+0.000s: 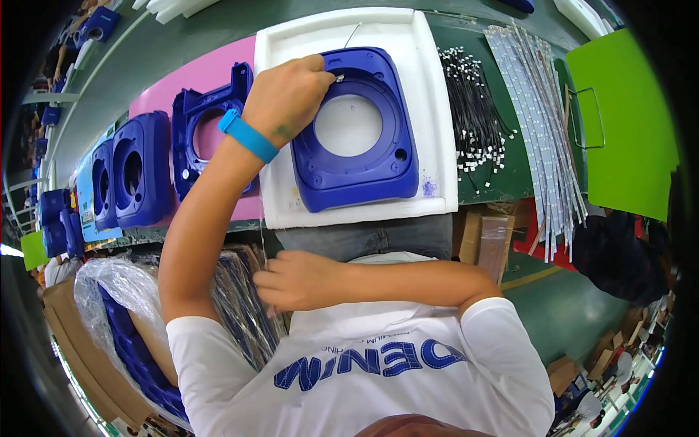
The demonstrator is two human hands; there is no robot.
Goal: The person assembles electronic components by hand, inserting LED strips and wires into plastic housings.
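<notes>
A blue plastic housing [400, 178] with a large round opening lies in a white foam tray [435, 146] in front of me. My left hand [295, 91], with a blue wristband, is closed at the housing's upper left corner. A small whitish piece [338, 78] shows by its fingertips; whether they grip it is hard to make out. A thin wire [354, 34] sticks up past the housing's far edge. My right hand [298, 280] is held in front of my chest, its fingers curled. What they hold, if anything, is hidden.
More blue housings [149, 193] and a blue frame [180, 146] stand to the left on a pink sheet [237, 62]. To the right lie black cables with white connectors [473, 109], several LED strips [535, 131] and a green panel [626, 124]. Plastic-wrapped parts [95, 273] sit at lower left.
</notes>
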